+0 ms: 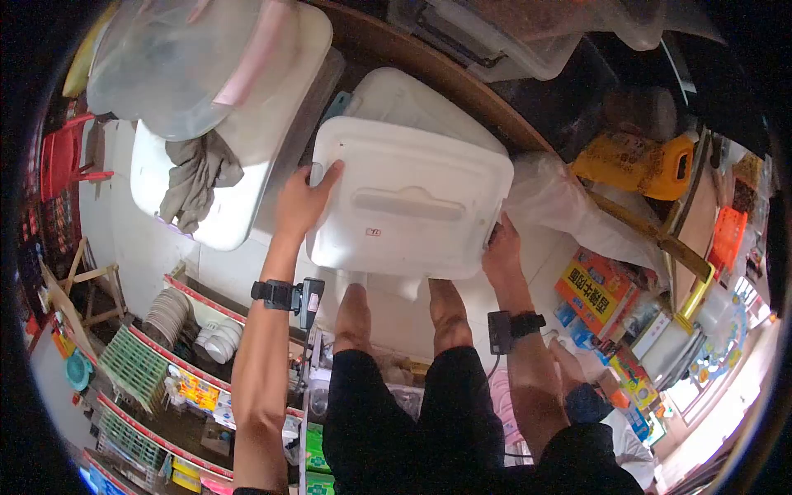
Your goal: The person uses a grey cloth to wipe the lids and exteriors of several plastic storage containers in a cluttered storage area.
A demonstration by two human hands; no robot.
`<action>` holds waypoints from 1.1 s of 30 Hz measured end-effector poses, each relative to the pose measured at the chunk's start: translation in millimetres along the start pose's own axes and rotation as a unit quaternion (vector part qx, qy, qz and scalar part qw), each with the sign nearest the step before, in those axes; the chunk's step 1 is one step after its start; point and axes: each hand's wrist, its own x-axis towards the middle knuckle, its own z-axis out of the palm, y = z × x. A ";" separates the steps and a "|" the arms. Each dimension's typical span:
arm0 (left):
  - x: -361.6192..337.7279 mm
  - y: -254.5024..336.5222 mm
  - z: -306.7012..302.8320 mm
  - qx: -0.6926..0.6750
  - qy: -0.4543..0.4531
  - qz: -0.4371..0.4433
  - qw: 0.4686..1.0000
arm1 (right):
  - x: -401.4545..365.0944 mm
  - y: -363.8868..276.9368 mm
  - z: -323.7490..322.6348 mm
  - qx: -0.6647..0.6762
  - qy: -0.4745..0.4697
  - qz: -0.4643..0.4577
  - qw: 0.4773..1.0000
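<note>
A white plastic storage box lid, with a long recessed grip and a small label on its face, is held in front of me above my knees. My left hand grips its left edge, thumb on top and fingers curled behind the rim. At the lower right edge my right hand is closed round the rim, its fingertips partly hidden. Behind the lid shows a translucent white box, which it overlaps in this view. Dark straps with small devices sit on both my wrists.
To the left, a grey cloth lies on a large white bin. Shelves with stacked bowls and green baskets stand at lower left. On the right are a yellow bag, clear plastic sheeting and an orange carton.
</note>
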 end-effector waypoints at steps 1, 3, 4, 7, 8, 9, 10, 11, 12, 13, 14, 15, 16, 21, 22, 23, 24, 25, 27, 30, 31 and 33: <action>6.8 10.7 -2.2 0.000 -0.002 0.000 1.000 | 1.6 1.0 -2.3 -0.007 -0.002 -0.012 1.000; 15.4 26.5 -9.0 0.018 -0.108 -0.019 0.994 | 1.7 4.3 -15.6 -0.033 -0.012 0.009 0.999; 19.5 27.2 -3.3 0.018 -0.110 -0.018 0.994 | 7.7 5.7 -25.5 -0.059 -0.029 0.024 0.998; 36.5 29.3 17.4 0.008 -0.077 -0.002 0.997 | 54.2 39.0 -77.8 -0.517 -0.114 -0.190 0.826; 39.6 27.5 20.8 -0.014 -0.078 0.024 0.997 | 49.5 38.3 -80.1 -0.516 -0.113 -0.187 0.828; 43.6 27.6 23.4 -0.038 -0.076 0.050 0.995 | 20.5 12.4 -37.8 -0.234 -0.046 -0.052 0.970; 45.9 31.9 23.4 -0.037 -0.078 0.050 0.995 | 0.5 -4.8 -9.0 0.077 0.027 0.088 0.993; 48.6 41.4 20.9 0.003 -0.093 0.031 0.995 | -2.5 -8.6 -1.6 0.078 0.027 0.088 0.993; 50.6 50.7 19.1 0.041 -0.108 0.011 0.993 | -3.8 -11.7 3.6 0.100 0.047 0.088 0.990; 49.4 57.6 19.1 0.041 -0.108 0.010 0.993 | -4.5 -11.7 4.4 0.122 0.067 0.090 0.986; 46.0 64.6 19.5 0.064 -0.097 0.018 0.993 | 10.7 0.7 -19.9 0.122 0.068 0.091 0.986; 43.3 67.9 19.0 0.086 -0.085 0.026 0.992 | 39.9 24.3 -66.1 -0.123 -0.038 -0.043 0.991; 43.7 65.6 20.3 0.088 -0.085 0.023 0.992 | 54.4 37.6 -89.5 -0.356 -0.143 -0.173 0.907; 35.1 29.5 40.9 0.017 0.000 0.169 0.985 | 12.6 -4.7 -25.0 -0.094 0.057 0.031 0.994; 25.6 33.9 26.8 0.025 0.009 0.167 0.986 | 13.4 -2.4 -24.3 -0.129 0.139 0.041 0.981; 7.4 35.7 13.4 -0.005 0.032 0.199 0.979 | 10.9 0.9 -25.1 -0.146 0.147 0.005 0.978; -13.7 38.1 -7.4 -0.031 0.054 0.229 0.972 | 9.6 8.2 -37.0 -0.163 0.154 -0.028 0.974; -32.5 50.1 -41.5 -0.034 0.079 0.227 0.970 | 15.0 13.9 -63.5 -0.148 0.159 -0.060 0.974; -35.5 20.2 -100.6 0.125 0.186 0.276 0.935 | 6.2 24.2 -75.4 -0.203 0.169 -0.148 0.953; -13.1 -18.4 -163.1 0.275 0.288 0.201 0.895 | -22.6 32.7 -64.8 -0.318 0.142 -0.248 0.904; -1.1 -33.5 -174.8 0.277 0.289 0.198 0.895 | -27.1 36.9 -62.4 -0.362 0.112 -0.297 0.877; 28.1 -58.9 -185.7 0.232 0.198 0.233 0.923 | -37.5 46.9 -39.3 -0.376 0.069 -0.306 0.872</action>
